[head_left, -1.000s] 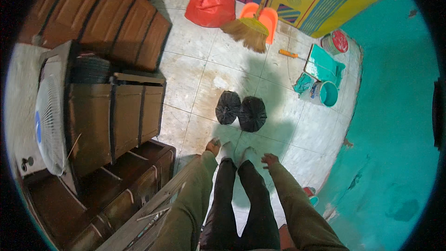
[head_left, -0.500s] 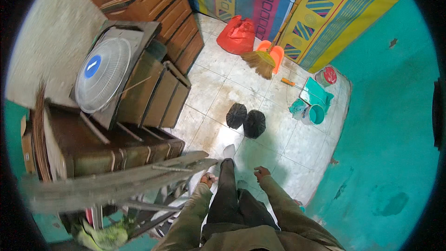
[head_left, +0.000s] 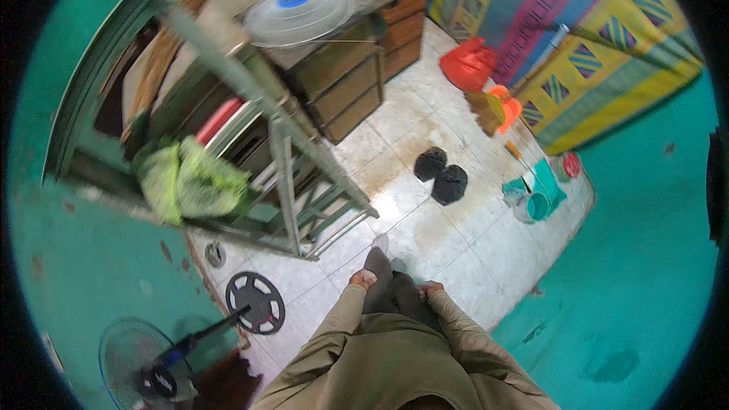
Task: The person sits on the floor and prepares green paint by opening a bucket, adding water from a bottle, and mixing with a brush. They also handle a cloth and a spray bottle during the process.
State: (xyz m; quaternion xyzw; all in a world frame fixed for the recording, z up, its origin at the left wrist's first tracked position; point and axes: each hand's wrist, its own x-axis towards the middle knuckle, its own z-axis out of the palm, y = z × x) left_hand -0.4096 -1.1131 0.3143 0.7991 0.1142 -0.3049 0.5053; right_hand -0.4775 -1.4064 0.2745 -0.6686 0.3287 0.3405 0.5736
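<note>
Swung left: hands (head_left: 396,284) empty; teal bucket (head_left: 536,206) seemingly empty.

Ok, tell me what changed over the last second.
The view swung left: the brown drawers slid to the upper part of the picture, and a metal rack and a standing fan came in. Both hands, left and right, stayed empty at the person's sides; the two black bags stayed put.
</note>
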